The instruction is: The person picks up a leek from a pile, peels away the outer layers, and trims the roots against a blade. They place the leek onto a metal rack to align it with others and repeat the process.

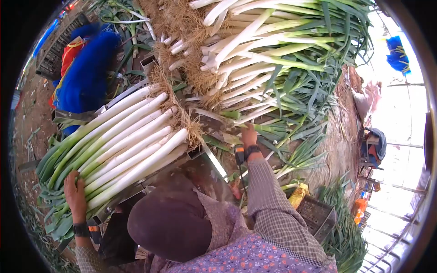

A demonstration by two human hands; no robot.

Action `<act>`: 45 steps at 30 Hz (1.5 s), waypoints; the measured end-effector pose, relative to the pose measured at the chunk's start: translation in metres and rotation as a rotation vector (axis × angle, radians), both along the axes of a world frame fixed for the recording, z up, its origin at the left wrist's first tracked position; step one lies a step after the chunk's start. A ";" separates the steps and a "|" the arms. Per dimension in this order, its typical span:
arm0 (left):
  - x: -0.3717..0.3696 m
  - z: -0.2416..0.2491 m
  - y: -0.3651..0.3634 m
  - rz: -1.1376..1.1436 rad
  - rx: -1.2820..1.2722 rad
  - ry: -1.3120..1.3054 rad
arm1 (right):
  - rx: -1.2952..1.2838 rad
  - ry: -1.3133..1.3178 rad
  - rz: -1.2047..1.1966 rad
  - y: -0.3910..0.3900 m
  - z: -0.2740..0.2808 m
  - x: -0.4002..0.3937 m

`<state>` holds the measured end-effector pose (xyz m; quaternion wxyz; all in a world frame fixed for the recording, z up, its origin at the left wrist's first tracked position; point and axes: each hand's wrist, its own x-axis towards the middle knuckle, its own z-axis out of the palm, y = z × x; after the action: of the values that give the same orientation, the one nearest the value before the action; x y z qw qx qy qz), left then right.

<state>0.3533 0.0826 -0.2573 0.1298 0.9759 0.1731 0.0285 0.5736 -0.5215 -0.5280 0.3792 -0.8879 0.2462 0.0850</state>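
A row of trimmed leeks (132, 145) lies slanted at the left, with white stalks and roots toward the middle and green leaves at the lower left. My left hand (75, 193) rests on their green part, thumb apart from the fingers. At the centre, my right hand (249, 136) is closed around a leek (232, 122) beside the large pile of leeks (273, 59). Its fingertips are partly hidden among the leaves. Both wrists wear dark bands.
Under the left row is a metal frame (211, 159). Blue netting (84, 73) and a dark crate (57, 50) are at the upper left. Another crate (316, 214) with a yellow bag (298, 195) stands at the lower right, near more green leaves (343, 223).
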 end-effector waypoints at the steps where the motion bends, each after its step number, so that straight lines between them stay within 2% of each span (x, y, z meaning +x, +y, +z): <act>1: -0.001 0.000 0.001 0.015 -0.001 0.014 | -0.215 -0.095 0.098 0.000 -0.007 0.014; 4: -0.001 -0.002 0.004 0.061 -0.022 0.025 | -0.221 0.105 0.058 0.011 0.009 0.045; 5: 0.001 0.000 0.002 0.101 -0.059 0.046 | -0.053 0.168 -0.066 0.022 0.033 0.051; 8: 0.003 0.001 0.000 0.116 -0.031 0.070 | 0.021 0.005 -0.131 -0.010 -0.024 0.054; 9: 0.003 0.002 0.000 0.110 -0.026 0.070 | 0.020 -0.147 -0.107 -0.018 -0.027 0.047; 12: 0.000 -0.003 0.007 0.095 -0.022 0.062 | 0.194 -0.209 -0.358 -0.018 0.021 0.018; 13: 0.002 -0.001 0.005 0.087 -0.036 0.043 | 0.184 -0.252 -0.371 -0.024 0.030 0.006; 14: 0.004 0.001 0.001 0.090 -0.042 0.034 | 0.413 -0.144 -0.553 -0.019 0.066 -0.005; 16: 0.006 0.008 -0.007 0.086 -0.054 0.019 | 0.493 -0.008 -0.465 -0.039 0.088 -0.027; 17: 0.007 0.009 -0.006 0.068 -0.070 0.026 | 0.506 -0.136 -0.196 -0.046 0.070 -0.039; 18: 0.006 0.009 -0.004 0.028 -0.109 -0.018 | 0.508 -0.265 0.076 -0.058 0.016 -0.051; 19: 0.003 0.007 0.001 -0.009 -0.144 -0.061 | 0.853 -0.156 0.040 -0.036 0.060 -0.062; 21: -0.001 0.007 0.015 -0.051 -0.180 -0.110 | 1.462 0.162 -0.206 0.015 0.161 -0.085; 22: -0.002 0.004 0.019 -0.033 -0.260 -0.203 | 1.541 0.181 -0.190 0.049 0.223 -0.096; 24: -0.002 0.013 0.030 0.007 -0.410 -0.383 | 1.633 0.164 -0.072 0.095 0.304 -0.116; 26: 0.004 0.067 -0.005 0.030 -0.497 -0.419 | 1.867 0.091 0.165 0.138 0.377 -0.131; 28: 0.001 0.139 -0.053 -0.033 -0.547 -0.348 | 1.836 0.157 0.356 0.170 0.441 -0.150; 30: -0.008 0.190 -0.090 -0.033 -0.912 -0.366 | 1.896 0.201 0.641 0.204 0.484 -0.172; 31: -0.019 0.222 -0.118 -0.031 -1.011 -0.391 | 1.873 0.239 0.785 0.221 0.496 -0.184; 32: -0.028 0.252 -0.139 -0.043 -1.035 -0.388 | 1.800 0.252 0.948 0.236 0.505 -0.194; 33: -0.038 0.261 -0.136 -0.146 -1.333 -0.397 | 1.723 0.258 1.104 0.250 0.514 -0.205; 34: -0.047 0.285 -0.151 -0.119 -1.448 -0.346 | 1.641 0.256 1.252 0.262 0.521 -0.215; 35: -0.055 0.295 -0.151 -0.142 -1.534 -0.307 | 1.470 0.187 1.387 0.275 0.529 -0.225; 36: -0.060 0.303 -0.162 -0.106 -1.674 -0.391 | 1.301 0.128 1.490 0.287 0.531 -0.232; 38: -0.067 0.304 -0.149 0.031 -1.581 -0.498 | 1.130 0.001 1.580 0.303 0.533 -0.242; 40: -0.075 0.304 -0.119 -0.025 -1.692 -0.640 | 1.003 -0.030 1.620 0.308 0.525 -0.236; 42: -0.081 0.309 -0.109 -0.047 -1.729 -0.800 | 1.193 0.146 1.454 0.298 0.521 -0.237; 45: -0.096 0.332 -0.113 -0.022 -1.678 -1.037 | 1.148 -0.060 1.540 0.276 0.502 -0.232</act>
<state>0.2568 -0.0300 0.0750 0.8400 0.4355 0.0498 0.3197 0.3413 -0.2458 -0.0256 0.6027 -0.4867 -0.4935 0.3954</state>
